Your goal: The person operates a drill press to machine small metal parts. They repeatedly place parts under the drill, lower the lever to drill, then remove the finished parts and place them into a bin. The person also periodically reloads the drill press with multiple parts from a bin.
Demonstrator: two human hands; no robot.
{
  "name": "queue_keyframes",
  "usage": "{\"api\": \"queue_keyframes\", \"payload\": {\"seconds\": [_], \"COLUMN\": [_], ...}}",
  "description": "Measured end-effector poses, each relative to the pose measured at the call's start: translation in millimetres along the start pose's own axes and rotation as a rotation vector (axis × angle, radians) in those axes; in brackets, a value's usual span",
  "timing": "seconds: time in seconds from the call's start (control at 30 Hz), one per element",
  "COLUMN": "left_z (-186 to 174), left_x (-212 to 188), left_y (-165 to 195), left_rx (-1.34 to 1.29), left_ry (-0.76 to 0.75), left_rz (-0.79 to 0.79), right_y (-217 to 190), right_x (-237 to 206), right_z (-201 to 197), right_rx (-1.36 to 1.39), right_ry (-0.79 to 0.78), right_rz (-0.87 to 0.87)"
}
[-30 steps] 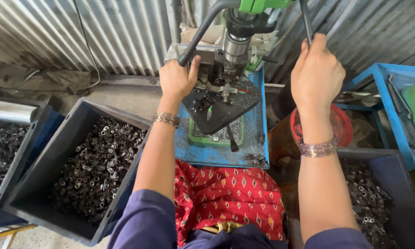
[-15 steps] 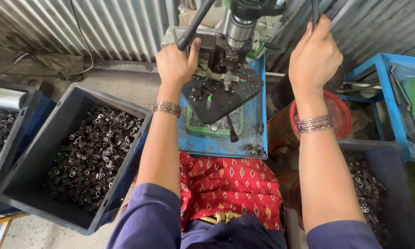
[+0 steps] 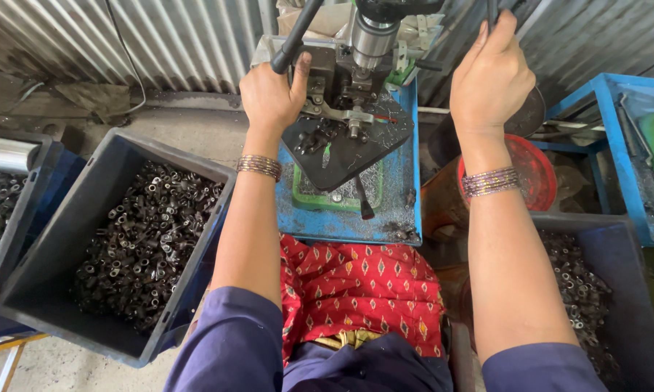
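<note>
Left hand: the left hand (image 3: pixel 271 93) rests at the jig on the black work plate (image 3: pixel 348 145), fingers curled loosely near the clamp, thumb up beside a dark lever (image 3: pixel 296 36); whether it pinches a small part I cannot tell, the fingertips being hidden behind the knuckles.
Right hand: the right hand (image 3: pixel 491 80) is raised and wrapped closed round the feed handle (image 3: pixel 492 10) of the bench drill.
Spindle: the drill spindle (image 3: pixel 371 33) stands just above the jig, not touching it.
Workpiece: a small metal piece (image 3: pixel 354 131) seems to sit in the fixture under the spindle, on the blue stand (image 3: pixel 399 210).
Step in hand: by my reckoning, a piece is seated and steadied, with the feed about to be pulled.
Next move: it calls for a firm, even pull of the handle while the left fingers keep clear of the bit.
Stock: dark crate of small metal rings (image 3: pixel 145 239) at the left; a second bin (image 3: pixel 595 290) at the right.
</note>
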State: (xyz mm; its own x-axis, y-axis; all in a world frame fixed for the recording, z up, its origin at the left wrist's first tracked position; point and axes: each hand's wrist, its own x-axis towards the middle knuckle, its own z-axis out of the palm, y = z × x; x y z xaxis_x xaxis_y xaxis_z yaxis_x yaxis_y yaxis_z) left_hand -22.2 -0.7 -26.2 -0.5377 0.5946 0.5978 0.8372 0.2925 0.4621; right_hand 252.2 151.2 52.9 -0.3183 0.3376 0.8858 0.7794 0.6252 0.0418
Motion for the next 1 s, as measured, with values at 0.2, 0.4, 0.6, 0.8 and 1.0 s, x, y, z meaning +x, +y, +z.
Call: {"api": "queue_keyframes", "payload": {"seconds": [0.2, 0.4, 0.6, 0.8, 1.0], "left_z": [-3, -7, -7, -6, -5], "left_x": [0, 1, 1, 1, 1], "left_y": [3, 5, 5, 4, 3], "left_rx": [-0.033, -0.040, -0.028, -0.028, -0.035], "left_ry": [0.035, 0.049, 0.043, 0.000, 0.029], "left_rz": [0.038, 0.055, 0.057, 0.012, 0.036], "right_y": [1, 2, 5, 5, 5], "right_x": [-2, -4, -4, -5, -4], "right_z": [6, 12, 17, 20, 23], "right_rx": [-0.001, 0.005, -0.027, 0.021, 0.007], "right_ry": [0.027, 0.035, 0.040, 0.047, 0.054], "right_rz": [-0.001, -0.002, 0.000, -0.006, -0.004]}}
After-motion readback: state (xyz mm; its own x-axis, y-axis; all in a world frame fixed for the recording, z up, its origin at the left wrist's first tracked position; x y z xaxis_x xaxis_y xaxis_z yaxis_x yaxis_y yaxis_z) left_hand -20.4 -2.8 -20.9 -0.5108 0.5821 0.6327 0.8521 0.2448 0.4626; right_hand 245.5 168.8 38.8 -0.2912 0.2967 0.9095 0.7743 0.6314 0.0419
